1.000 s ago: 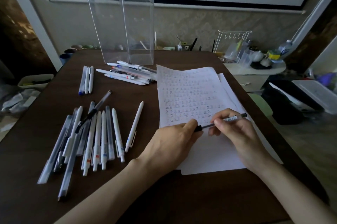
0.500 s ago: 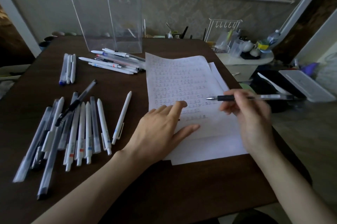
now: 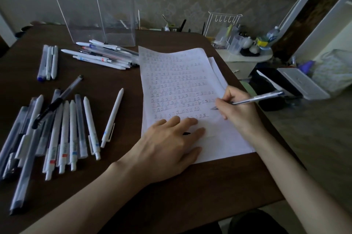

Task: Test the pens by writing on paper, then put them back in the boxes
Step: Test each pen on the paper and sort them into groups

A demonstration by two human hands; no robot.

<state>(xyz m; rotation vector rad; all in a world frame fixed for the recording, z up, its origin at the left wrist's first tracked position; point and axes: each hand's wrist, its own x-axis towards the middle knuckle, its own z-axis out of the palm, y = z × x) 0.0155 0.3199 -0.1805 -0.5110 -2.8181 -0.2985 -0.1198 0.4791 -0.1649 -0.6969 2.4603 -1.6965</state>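
Note:
My right hand (image 3: 236, 108) grips a clear pen (image 3: 257, 98) with a dark grip, its tip down on the sheet of paper (image 3: 181, 85) filled with rows of small written marks. My left hand (image 3: 167, 144) lies flat on the lower part of the paper with fingers spread; a small black piece, probably the pen's cap (image 3: 186, 133), shows between its fingers. Two tall clear plastic boxes (image 3: 95, 5) stand at the back of the brown table (image 3: 133, 186). Several pens lie in a pile on the left (image 3: 57, 134), and another bunch (image 3: 102, 56) lies in front of the boxes.
Three pens (image 3: 48, 62) lie side by side at the far left. A single white pen (image 3: 112, 117) lies between the left pile and the paper. Right of the table stand a small white side table with cups and a wire rack (image 3: 224, 22), and a white tray (image 3: 302, 83).
My left hand pulled the cap off the pen and then came down flat on the paper. My right hand turned the pen and brought its tip down onto the sheet.

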